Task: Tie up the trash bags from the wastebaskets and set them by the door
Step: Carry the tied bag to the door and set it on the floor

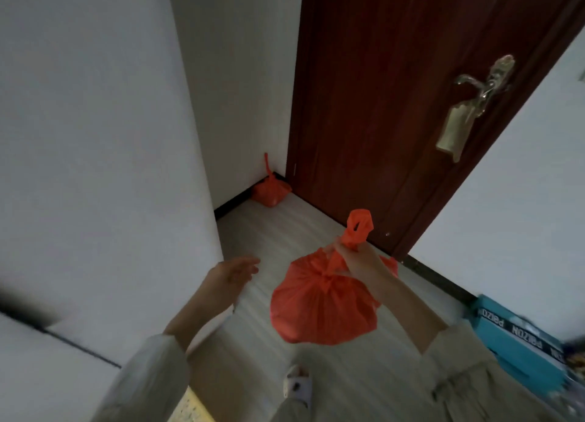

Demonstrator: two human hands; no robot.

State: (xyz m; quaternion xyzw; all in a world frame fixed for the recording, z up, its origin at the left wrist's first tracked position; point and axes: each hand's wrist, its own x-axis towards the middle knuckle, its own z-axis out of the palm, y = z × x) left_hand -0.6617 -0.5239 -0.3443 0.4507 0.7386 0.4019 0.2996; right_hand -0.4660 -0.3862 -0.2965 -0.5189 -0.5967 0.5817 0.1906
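Slipper [297,384] and floor [285,238] lie below the hands, a blue box [519,336] off to the right. Right hand [354,260] pinches the twisted neck of the tied orange bag [323,304] just above its knot, so the bag hangs clear of the floor; arm reaches forward, wrist bent down. Left hand [234,273] is empty beside it, fingers loosely spread, palm turned inward, probably for balance. Hands are apart. Farther ahead, a second tied bag [270,192] sits in the corner against the wall, beside the door [380,105]. The held bag likely goes next to it.
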